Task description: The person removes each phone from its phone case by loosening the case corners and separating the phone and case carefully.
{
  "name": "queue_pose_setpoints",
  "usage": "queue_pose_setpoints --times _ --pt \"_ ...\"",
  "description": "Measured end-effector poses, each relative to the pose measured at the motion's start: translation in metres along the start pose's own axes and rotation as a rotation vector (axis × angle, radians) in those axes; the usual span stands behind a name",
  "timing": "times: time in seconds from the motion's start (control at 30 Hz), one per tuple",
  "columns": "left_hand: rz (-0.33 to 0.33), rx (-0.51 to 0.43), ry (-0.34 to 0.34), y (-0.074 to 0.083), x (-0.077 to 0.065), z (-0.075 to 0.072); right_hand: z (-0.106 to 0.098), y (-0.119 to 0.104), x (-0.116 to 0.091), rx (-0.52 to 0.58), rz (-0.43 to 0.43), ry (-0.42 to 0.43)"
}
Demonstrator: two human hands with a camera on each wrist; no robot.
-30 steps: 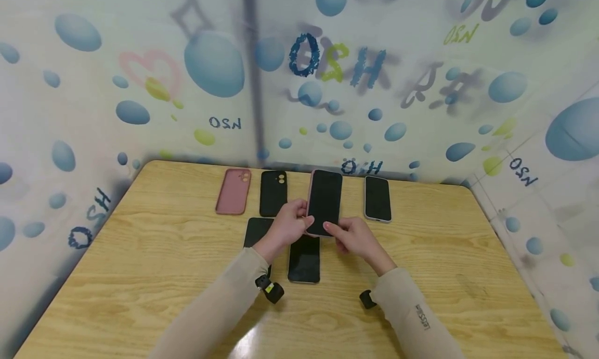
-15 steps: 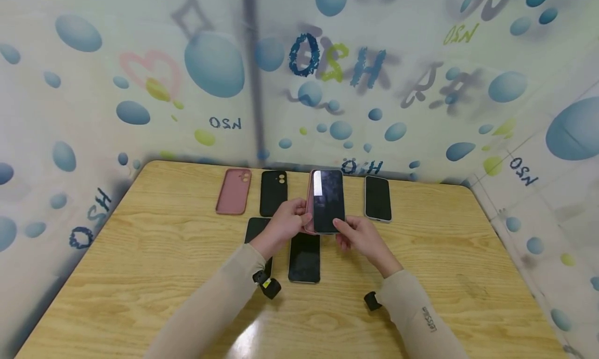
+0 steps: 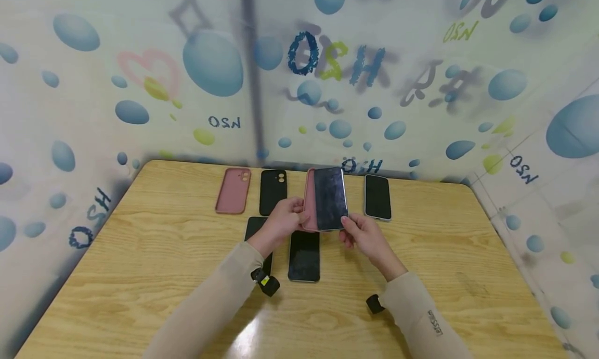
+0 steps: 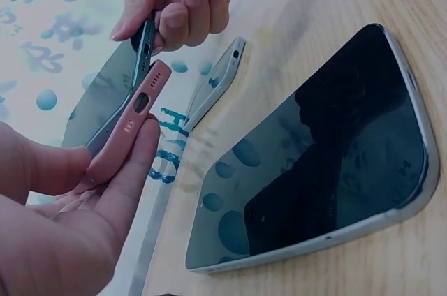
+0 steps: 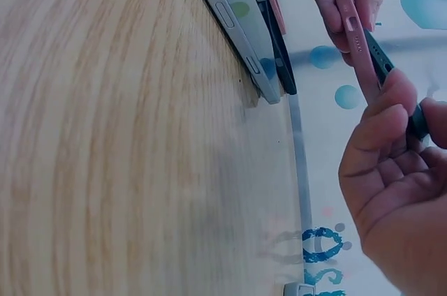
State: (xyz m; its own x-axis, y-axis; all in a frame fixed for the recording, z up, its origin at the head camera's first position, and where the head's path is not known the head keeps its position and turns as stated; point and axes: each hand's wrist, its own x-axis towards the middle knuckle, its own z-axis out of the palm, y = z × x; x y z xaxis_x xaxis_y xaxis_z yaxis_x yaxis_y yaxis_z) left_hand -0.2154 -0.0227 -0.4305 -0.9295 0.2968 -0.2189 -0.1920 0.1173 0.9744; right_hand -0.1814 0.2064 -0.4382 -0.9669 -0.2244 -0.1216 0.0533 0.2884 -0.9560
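Observation:
My left hand (image 3: 284, 216) grips a pink phone case (image 3: 310, 197) by its lower left side, thumb on the inner face. A dark-screened smartphone (image 3: 330, 199) stands tilted out of the case, its right side lifted and its left side still inside. At its lower right corner, my right hand (image 3: 367, 238) pinches the phone between thumb and fingers. The left wrist view shows the case's bottom edge (image 4: 142, 102) with its port cutout, and the phone's bottom edge (image 4: 144, 55) raised apart from it. Both are held above the table.
Two phones lie below the hands, one black (image 3: 304, 257) and one partly hidden by the left forearm (image 3: 255, 229). Along the back are a pink case (image 3: 233, 191), a black case (image 3: 273, 192) and another phone (image 3: 377, 197). A patterned wall covering (image 3: 299, 88) rises behind the table (image 3: 444, 255).
The phone has come out of the pink case on its right side and tilted, baring more of the case's inside. My right hand has moved slightly right with the phone's corner.

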Motion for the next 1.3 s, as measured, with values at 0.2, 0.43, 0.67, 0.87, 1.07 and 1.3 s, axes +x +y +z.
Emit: queue_pose_setpoints --times 0.2,0.43,0.67,0.87,1.07,1.3 --pt "-0.016 -0.003 0.005 0.002 0.0 -0.001 -0.002 0.002 -0.001 0.01 0.012 0.035" --pt "-0.024 -0.006 0.025 0.002 0.003 -0.002 -0.007 0.005 -0.005 0.043 0.025 0.045" --pt "0.0 -0.011 0.031 0.004 0.006 -0.004 -0.01 0.011 -0.013 0.077 0.012 0.066" --pt "0.004 0.002 0.044 0.006 0.011 -0.007 -0.012 0.015 -0.018 0.084 0.059 0.086" --pt "-0.014 0.001 0.07 0.006 0.016 -0.01 -0.013 0.017 -0.022 0.087 0.074 0.102" --pt "-0.023 -0.016 0.067 0.01 0.017 -0.013 -0.015 0.021 -0.027 0.122 0.088 0.105"
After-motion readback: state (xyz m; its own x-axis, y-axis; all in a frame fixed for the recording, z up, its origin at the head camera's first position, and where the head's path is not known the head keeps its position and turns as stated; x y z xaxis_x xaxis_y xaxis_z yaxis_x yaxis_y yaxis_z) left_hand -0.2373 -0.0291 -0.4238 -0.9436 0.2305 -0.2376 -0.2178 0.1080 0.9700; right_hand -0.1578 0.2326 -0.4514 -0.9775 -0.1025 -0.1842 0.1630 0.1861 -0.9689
